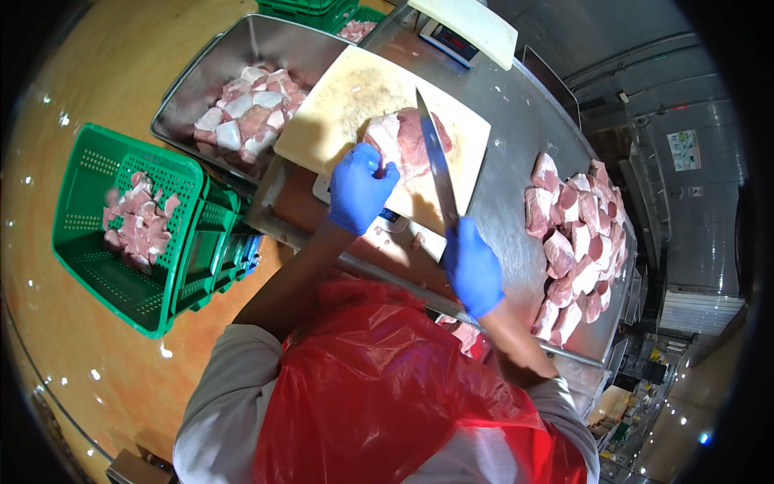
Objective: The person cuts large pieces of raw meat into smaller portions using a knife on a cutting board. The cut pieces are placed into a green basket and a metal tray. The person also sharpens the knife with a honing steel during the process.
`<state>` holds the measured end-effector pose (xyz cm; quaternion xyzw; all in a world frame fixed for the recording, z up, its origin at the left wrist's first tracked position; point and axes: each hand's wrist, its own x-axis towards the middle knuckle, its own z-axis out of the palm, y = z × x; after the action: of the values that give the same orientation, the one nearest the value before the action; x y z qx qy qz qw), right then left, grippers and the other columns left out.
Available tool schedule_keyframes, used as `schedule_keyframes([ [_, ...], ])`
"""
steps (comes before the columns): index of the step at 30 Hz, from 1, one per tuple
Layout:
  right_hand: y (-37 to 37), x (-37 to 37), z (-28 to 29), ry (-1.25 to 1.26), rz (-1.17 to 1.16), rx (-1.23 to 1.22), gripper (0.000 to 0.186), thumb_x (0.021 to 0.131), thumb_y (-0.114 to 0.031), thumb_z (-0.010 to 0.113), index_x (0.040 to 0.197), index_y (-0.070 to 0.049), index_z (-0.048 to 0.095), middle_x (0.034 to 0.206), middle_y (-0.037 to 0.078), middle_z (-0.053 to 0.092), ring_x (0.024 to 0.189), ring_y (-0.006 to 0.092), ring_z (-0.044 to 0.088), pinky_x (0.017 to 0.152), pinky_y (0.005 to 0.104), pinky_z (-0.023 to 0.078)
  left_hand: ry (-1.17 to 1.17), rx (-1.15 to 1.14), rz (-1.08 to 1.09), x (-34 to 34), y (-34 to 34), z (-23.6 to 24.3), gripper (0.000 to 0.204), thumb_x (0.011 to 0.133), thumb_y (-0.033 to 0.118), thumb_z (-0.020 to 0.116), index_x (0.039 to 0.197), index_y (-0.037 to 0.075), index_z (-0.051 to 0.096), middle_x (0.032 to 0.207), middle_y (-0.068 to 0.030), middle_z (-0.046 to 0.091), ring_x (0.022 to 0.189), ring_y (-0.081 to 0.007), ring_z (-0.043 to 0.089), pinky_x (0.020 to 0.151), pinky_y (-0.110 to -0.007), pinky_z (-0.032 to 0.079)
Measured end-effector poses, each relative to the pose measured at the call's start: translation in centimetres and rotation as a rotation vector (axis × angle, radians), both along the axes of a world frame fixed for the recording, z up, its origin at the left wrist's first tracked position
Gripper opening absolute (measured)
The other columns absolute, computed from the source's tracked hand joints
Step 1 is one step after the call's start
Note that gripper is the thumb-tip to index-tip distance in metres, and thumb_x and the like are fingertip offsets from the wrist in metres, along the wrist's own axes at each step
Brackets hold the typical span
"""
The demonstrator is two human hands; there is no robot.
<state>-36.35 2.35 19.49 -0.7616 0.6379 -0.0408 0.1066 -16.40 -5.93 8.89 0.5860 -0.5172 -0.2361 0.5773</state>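
Observation:
A large piece of raw meat [389, 143] with a pale fat side lies on the cream cutting board [339, 93]. My left hand [359, 189], in a blue glove, presses its curled fingers against the near left side of that meat. In my right hand [472, 266], also gloved in blue, is the handle of a long knife [438, 165]. Its blade points away from me and crosses over the right part of the meat. Whether the edge touches the meat, I cannot tell. The handle is mostly hidden in my fist.
Left of the board stands a deep metal tub [181, 101] of meat chunks. A green crate [71, 206] with trimmings sits nearer on the left. Many cut meat pieces [576, 242] are heaped on the metal table [508, 173] at right. A scale [450, 44] stands at the back.

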Motion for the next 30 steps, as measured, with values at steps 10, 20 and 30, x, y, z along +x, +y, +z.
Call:
schedule_keyframes([
  [10, -8.0, 9.8, -2.4, -0.066, 0.152, -0.049, 0.023, 0.099, -0.017, 0.053, 0.117, -0.006, 0.044, 0.100, 0.031, 0.067, 0.080, 0.0474, 0.069, 0.068, 0.0564, 0.055, 0.084, 0.220, -0.099, 3.6, 0.9, -0.1, 0.020, 0.076, 0.009, 0.070, 0.062, 0.000, 0.059, 0.056, -0.0113, 0.056, 0.053, -0.0134, 0.058, 0.053, -0.035, 0.046],
  [20, 3.9, -3.4, 0.5, 0.304, 0.150, 0.346, 0.025, 0.098, -0.012, 0.050, 0.121, -0.004, 0.043, 0.096, 0.030, 0.066, 0.077, 0.0503, 0.068, 0.066, 0.0582, 0.056, 0.357, 0.187, -0.061, 4.4, 1.1, -2.9, 0.020, 0.080, 0.013, 0.071, 0.066, -0.001, 0.065, 0.061, -0.0138, 0.065, 0.055, -0.0164, 0.065, 0.056, -0.033, 0.051],
  [30, -3.4, 7.4, 2.1, 0.085, 0.174, 0.075, 0.020, 0.098, -0.013, 0.050, 0.114, -0.002, 0.045, 0.092, 0.028, 0.068, 0.081, 0.0481, 0.068, 0.069, 0.0576, 0.054, 0.254, 0.254, -0.163, 6.4, 1.9, -2.5, 0.025, 0.079, 0.015, 0.068, 0.060, 0.001, 0.059, 0.051, -0.0101, 0.056, 0.049, -0.0169, 0.059, 0.052, -0.034, 0.048],
])
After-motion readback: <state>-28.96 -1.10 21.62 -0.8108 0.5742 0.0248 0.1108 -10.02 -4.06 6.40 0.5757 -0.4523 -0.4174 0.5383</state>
